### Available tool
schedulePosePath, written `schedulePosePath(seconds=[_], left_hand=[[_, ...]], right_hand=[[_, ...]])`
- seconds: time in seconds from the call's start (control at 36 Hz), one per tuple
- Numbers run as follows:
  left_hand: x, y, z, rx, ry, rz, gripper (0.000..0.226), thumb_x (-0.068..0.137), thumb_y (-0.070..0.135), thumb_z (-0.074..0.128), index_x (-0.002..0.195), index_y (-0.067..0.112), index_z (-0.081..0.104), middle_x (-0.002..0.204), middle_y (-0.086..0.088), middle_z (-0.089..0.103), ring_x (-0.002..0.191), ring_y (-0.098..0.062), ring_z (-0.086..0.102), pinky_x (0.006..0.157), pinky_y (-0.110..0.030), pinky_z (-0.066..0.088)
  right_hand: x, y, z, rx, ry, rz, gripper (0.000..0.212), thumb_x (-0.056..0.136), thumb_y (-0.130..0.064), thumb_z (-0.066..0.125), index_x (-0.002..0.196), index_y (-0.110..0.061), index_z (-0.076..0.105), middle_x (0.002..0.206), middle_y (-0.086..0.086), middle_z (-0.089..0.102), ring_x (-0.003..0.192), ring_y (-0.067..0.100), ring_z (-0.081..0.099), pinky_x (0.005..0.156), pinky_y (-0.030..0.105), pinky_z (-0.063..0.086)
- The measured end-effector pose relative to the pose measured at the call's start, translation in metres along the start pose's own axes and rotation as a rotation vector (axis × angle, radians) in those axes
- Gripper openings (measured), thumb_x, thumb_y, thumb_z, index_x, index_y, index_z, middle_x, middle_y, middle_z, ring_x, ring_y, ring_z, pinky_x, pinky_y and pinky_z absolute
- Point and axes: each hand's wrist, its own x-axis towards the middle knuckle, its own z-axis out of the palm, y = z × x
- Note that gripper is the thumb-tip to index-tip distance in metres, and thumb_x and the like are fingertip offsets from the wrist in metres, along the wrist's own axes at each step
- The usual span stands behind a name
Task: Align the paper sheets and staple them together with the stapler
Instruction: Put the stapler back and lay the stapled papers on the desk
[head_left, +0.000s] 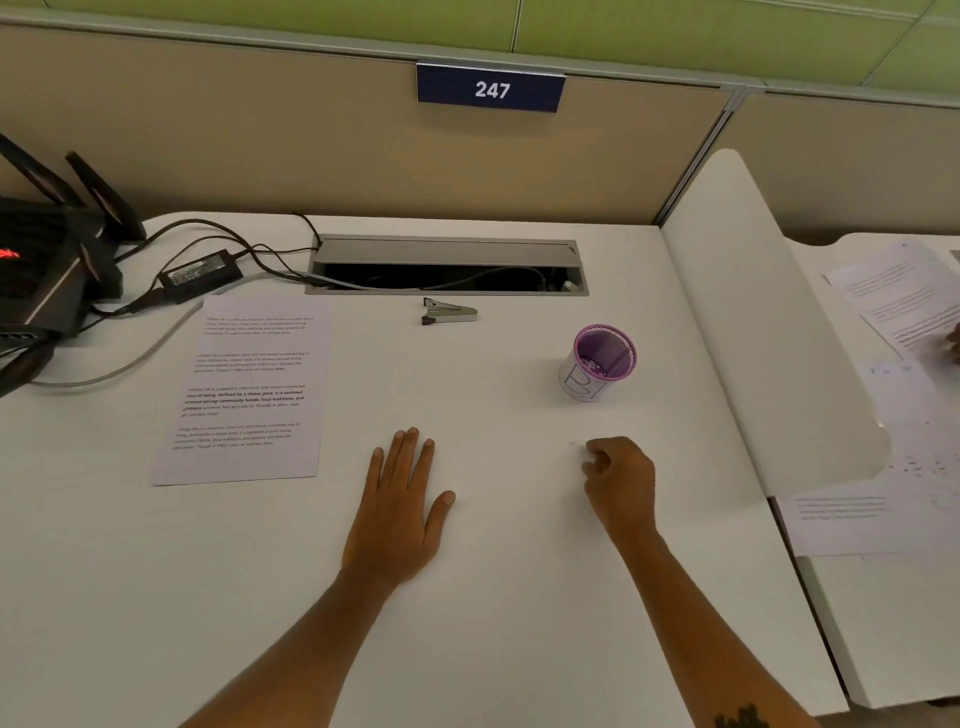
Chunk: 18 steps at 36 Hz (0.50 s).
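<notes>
Paper sheets (244, 389), thin and floppy, likely lift best by an edge; the small metal stapler (448, 311) looks rigid. Left hand (397, 512) lies flat, empty; right hand (621, 480) is curled, contents unclear.

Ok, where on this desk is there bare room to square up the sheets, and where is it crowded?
Bare desk lies between the printed sheet and the purple cup, in front of the stapler. More lies near the front edge, around the left hand and right hand. The back left is crowded: router, power adapter, cables.
</notes>
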Motion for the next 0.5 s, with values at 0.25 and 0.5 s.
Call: schedulePosePath(seconds=[0.25,0.5], left_hand=[[0.0,0.001,-0.001,-0.005,0.001,0.002,0.073,0.109,0.055,0.025,0.168,0.013,0.02,0.178,-0.009,0.012,0.167,-0.024,0.003,0.135,-0.051,0.012],[0.001,0.001,0.0,-0.011,0.007,0.004,0.073,0.109,0.055,0.027,0.168,0.012,0.02,0.178,-0.01,0.012,0.167,-0.024,0.003,0.134,-0.052,0.013]], right_hand=[[0.018,-0.016,0.012,0.1,0.059,0.01,0.025,0.088,0.011,0.067,0.106,-0.002,0.078,0.108,0.013,0.078,0.1,0.028,0.073,0.092,0.027,0.053],[0.011,-0.007,0.018,-0.04,0.005,-0.084,0.035,0.09,0.015,0.059,0.12,0.003,0.072,0.12,0.018,0.073,0.114,0.036,0.063,0.099,0.033,0.046]])
